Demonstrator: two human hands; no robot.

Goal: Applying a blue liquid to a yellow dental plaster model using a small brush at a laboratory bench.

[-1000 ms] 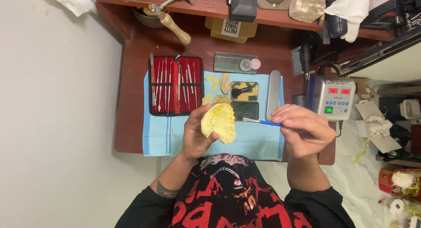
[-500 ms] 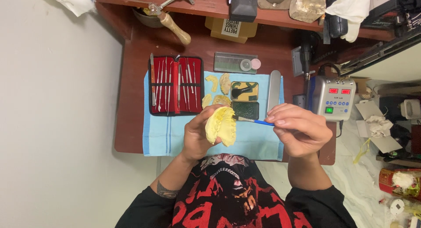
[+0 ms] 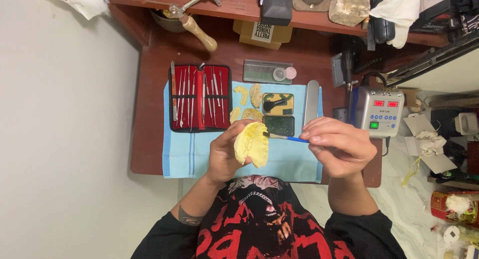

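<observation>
Hands: working close together above the near edge of the blue cloth [image 3: 189,159], just off the front edge of the wooden desk [image 3: 149,114].
Left hand [image 3: 224,152]: gripping a yellow dental cast [image 3: 252,145], fingers curled around its back, holding it tilted on edge with the arch facing right.
Right hand [image 3: 339,147]: pinching a thin blue-handled brush [image 3: 287,137] between thumb and fingertips, other fingers folded in.
Key relation: lying almost level, the brush's long axis running right to left, dark tip touching the cast's upper right side; cast sitting directly left of the right hand, nearer the left.
Behind the hands: small green tins [image 3: 278,114] standing open mid-cloth, loose yellow cast pieces [image 3: 249,102] lying just beside them.
Far left of cloth: red case of metal instruments [image 3: 199,97] lying open.
Right edge of desk: grey control box with red displays [image 3: 379,112] standing, well apart from the cast.
</observation>
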